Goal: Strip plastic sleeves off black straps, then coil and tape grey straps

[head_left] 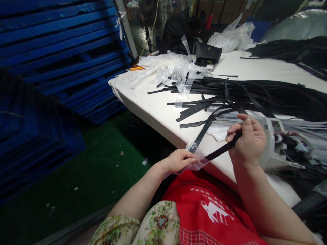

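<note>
My left hand (178, 160) pinches a clear plastic sleeve (201, 164) at the table's front edge. Gripped in my closed right hand (248, 143) is a black strap (221, 149), which slants down to the left with its lower end at the sleeve. How far that end reaches inside is hard to see. Another dark strap (204, 132) runs from the table down to the sleeve, close to my left fingers. Behind my hands, a large bundle of black straps (258, 93) lies on the white table (158, 112), with several loose ends pointing left.
A pile of clear plastic sleeves (168, 66) lies at the table's far left corner beside an orange-handled tool (136, 68). A black bag (207, 52) stands behind. To my right is a white device (273, 146). Blue pallets (76, 61) are stacked on the left.
</note>
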Demonstrator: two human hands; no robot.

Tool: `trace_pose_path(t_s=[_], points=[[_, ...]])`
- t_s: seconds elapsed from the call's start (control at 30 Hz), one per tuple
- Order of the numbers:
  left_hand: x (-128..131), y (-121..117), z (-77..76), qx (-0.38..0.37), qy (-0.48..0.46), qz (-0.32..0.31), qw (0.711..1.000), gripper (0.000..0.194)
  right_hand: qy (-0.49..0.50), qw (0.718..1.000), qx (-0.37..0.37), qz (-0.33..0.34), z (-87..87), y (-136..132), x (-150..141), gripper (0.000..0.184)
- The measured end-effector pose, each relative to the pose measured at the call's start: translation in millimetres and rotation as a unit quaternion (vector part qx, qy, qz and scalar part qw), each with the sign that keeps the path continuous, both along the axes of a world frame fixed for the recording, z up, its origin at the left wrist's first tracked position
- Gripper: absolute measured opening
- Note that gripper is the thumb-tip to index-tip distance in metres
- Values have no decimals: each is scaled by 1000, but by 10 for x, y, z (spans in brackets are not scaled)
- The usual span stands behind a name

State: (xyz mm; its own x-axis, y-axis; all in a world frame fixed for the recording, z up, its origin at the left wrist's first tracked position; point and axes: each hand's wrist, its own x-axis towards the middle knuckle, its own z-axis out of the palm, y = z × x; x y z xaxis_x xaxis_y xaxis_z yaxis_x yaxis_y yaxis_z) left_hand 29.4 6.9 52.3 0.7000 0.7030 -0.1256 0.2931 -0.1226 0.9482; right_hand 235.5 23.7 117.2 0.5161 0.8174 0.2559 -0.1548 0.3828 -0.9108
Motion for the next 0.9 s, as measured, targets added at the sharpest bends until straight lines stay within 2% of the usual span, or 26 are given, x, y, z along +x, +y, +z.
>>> trace_pose_path(t_s=[0.13,0.2,0.27,0.4,0.5,0.57,0.63,0.67,0.77,0.83,0.9], points=[[33,-15,-42,-14,-24,2,1000,35,-16,1000,2,-17,-57,-13,-64,25],[64,-26,-71,-17,-34,2,999,39,-22,999,1,-24,-159,-40,-151,25],[95,-34,-96,-21,-43,13,999,42,-40,999,-8,-15,-331,-97,-271,26],[110,-23,-117,6,-42,75,996,41,-133,986,-52,90,-766,-248,-468,27],[83,-14,-139,20,-30,113,993,39,-185,969,-77,146,-968,-308,-463,31],[82,-50,-194,-36,-50,112,992,41,-195,962,-98,166,-1010,-321,-412,31],[111,-150,-303,-152,-102,113,977,47,-200,957,-118,171,-1022,-345,-355,31],[135,-225,-374,-223,-131,120,958,53,-204,956,-126,168,-1031,-369,-327,31],[210,-504,-602,-418,-184,138,879,73,-224,947,-164,163,-1098,-505,-239,33],[226,-665,-705,-485,-197,138,841,80,-233,936,-199,172,-1152,-629,-170,34],[200,-750,-745,-497,-208,143,830,76,-229,929,-226,181,-1183,-742,-104,35]])
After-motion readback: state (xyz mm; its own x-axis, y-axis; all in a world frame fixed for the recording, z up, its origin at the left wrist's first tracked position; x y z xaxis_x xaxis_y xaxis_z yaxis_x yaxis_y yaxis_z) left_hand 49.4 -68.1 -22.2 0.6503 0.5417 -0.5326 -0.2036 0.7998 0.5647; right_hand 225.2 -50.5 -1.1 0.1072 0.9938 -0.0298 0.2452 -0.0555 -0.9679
